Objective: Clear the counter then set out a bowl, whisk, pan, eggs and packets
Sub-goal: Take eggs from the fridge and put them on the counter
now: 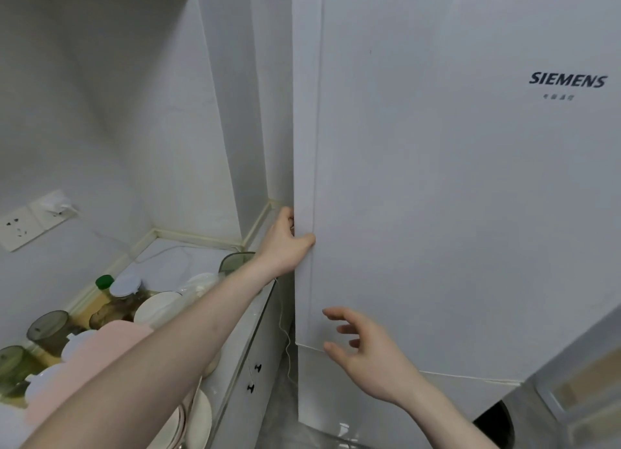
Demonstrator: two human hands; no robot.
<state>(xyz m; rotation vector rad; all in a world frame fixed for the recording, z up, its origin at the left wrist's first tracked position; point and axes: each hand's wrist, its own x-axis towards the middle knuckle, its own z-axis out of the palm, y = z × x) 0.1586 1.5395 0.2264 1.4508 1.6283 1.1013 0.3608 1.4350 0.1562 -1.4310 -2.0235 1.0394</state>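
A tall white fridge fills the right of the view, its upper door (pixel 453 186) shut. My left hand (pixel 285 243) grips the door's left edge, fingers hooked behind it and thumb on the front. Lower down, my right hand (pixel 363 351) hovers open, fingers spread, just in front of the door's bottom edge and apart from it. On the counter (pixel 174 264) at lower left stand white bowls and plates (pixel 158 307), jars and a pink item (pixel 100 358). No whisk, pan, eggs or packets show.
A green-capped bottle (pixel 103 282) and smoky plastic containers (pixel 48 329) crowd the counter's wall side. A white drawer unit with black knobs (pixel 257 368) sits under the counter beside the fridge. A thin cord (pixel 288 348) hangs in the gap. Wall sockets (pixel 23 227) are at left.
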